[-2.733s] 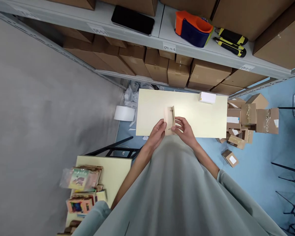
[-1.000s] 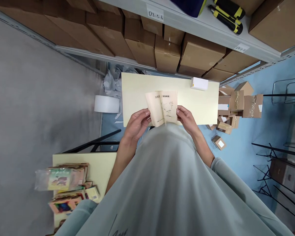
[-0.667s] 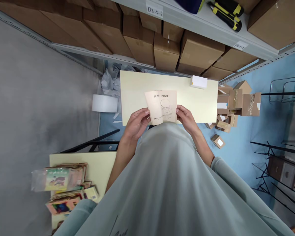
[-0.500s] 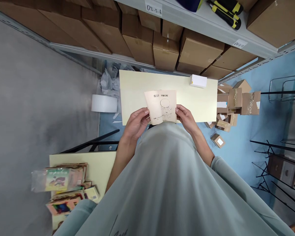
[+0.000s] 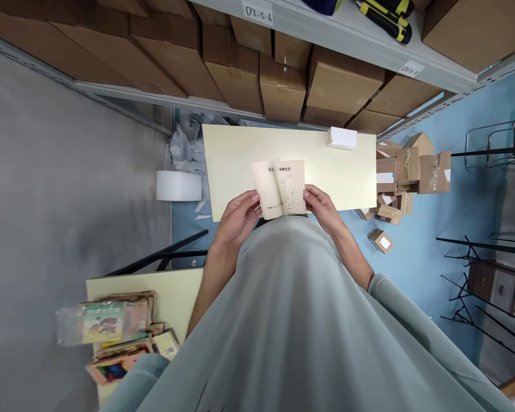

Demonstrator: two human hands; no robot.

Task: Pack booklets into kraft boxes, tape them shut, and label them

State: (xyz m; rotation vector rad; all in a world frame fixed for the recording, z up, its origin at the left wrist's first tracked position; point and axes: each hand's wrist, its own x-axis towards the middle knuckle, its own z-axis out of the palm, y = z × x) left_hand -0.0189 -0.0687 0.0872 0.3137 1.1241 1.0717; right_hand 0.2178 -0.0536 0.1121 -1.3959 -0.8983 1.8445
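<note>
A small booklet [image 5: 290, 186] with printed lettering and a line drawing lies spread between my two hands, just above the near edge of the pale yellow table [image 5: 236, 160]. My left hand [image 5: 239, 216] pinches its left edge between thumb and fingers. On the other side, my right hand [image 5: 321, 207] grips the right edge, thumb on top. A page in the middle is curled up, partly covering the print beneath it. Past the booklet, a small white box [image 5: 342, 138] rests near the table's far edge.
Shelving with cardboard boxes [image 5: 282, 94] and yellow-black tools [image 5: 386, 22] rises beyond the table. A white roll [image 5: 178, 186] stands left. Cartons [image 5: 407, 166] are piled on the floor at right. Picture books [image 5: 103, 322] lie on a second table [image 5: 175, 286], lower left.
The booklet's page has turned: a different heading and drawing now show, with a leaf curling in the middle. Both hands keep their hold. The view has shifted slightly.
</note>
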